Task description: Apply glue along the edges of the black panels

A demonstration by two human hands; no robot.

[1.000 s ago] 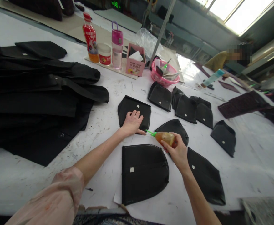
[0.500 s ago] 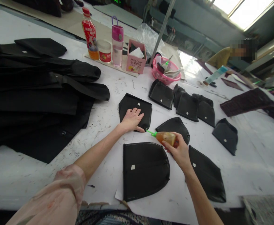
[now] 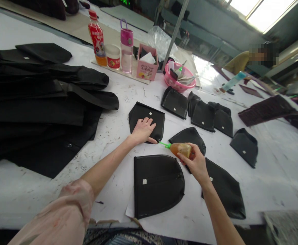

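Observation:
My left hand (image 3: 143, 131) lies flat with spread fingers on a black leather-like piece (image 3: 149, 110), its thumb near the lower right corner. My right hand (image 3: 195, 160) is wrapped round a squeeze bottle (image 3: 180, 149) of amber liquid. The bottle lies nearly level, and its thin green nozzle (image 3: 163, 144) points left, with the tip at that same corner. Below the bottle is a larger black piece (image 3: 159, 187) with one rounded side. Another black piece (image 3: 189, 136) sits just behind the bottle, and one more (image 3: 225, 189) is partly behind my right wrist.
Several more black pieces (image 3: 202, 115) lie farther back. A large black pile (image 3: 36, 112) covers the left. Bottles, a cup (image 3: 112, 57), a pink box (image 3: 147, 68) and a pink basket (image 3: 179, 81) stand at the back. A person (image 3: 238, 63) is at the far right.
Both hands have stayed almost where they were, with the nozzle tip still at the corner of the piece. The whole view has shifted very slightly.

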